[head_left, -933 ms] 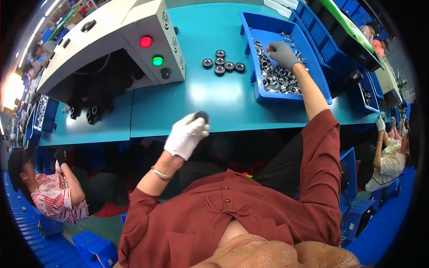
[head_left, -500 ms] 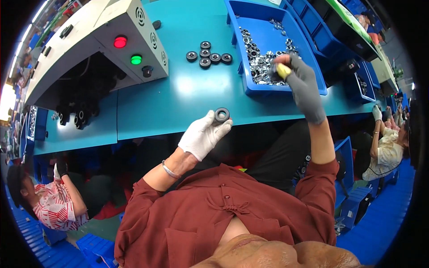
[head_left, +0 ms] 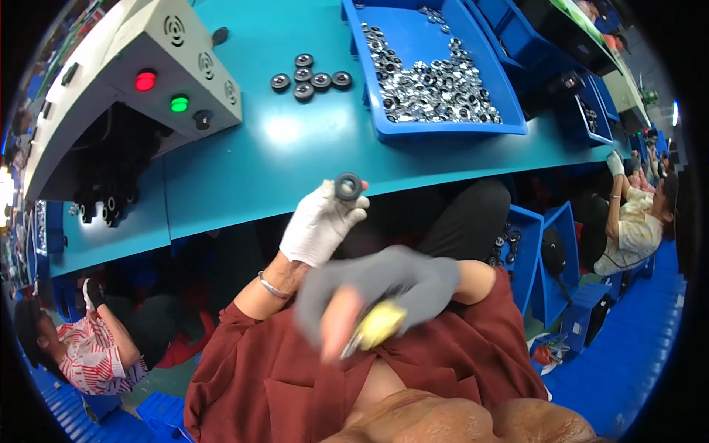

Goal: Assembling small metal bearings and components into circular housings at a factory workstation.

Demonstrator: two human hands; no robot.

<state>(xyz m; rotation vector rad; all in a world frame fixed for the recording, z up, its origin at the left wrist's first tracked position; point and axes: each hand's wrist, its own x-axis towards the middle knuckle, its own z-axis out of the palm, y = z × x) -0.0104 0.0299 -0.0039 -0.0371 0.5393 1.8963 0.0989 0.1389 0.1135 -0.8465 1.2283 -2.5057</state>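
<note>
Just off the near edge of the teal bench (head_left: 295, 170), the left hand (head_left: 319, 225) in a white glove pinches a dark ring (head_left: 348, 186) between thumb and fingertips, over the lap, where a slip would probably drop it to the floor. The right hand (head_left: 373, 295), grey-gloved and blurred close to the camera, is closed around a small yellow piece (head_left: 380, 325); that loose-looking grip could let the piece fall.

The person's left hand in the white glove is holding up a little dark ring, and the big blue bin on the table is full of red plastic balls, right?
Not quite. The head view shows the blue bin holding a heap of small shiny silver metal rings, not red balls. The rest is right: the left hand in the white glove holds a little dark ring up at its fingers.
</note>
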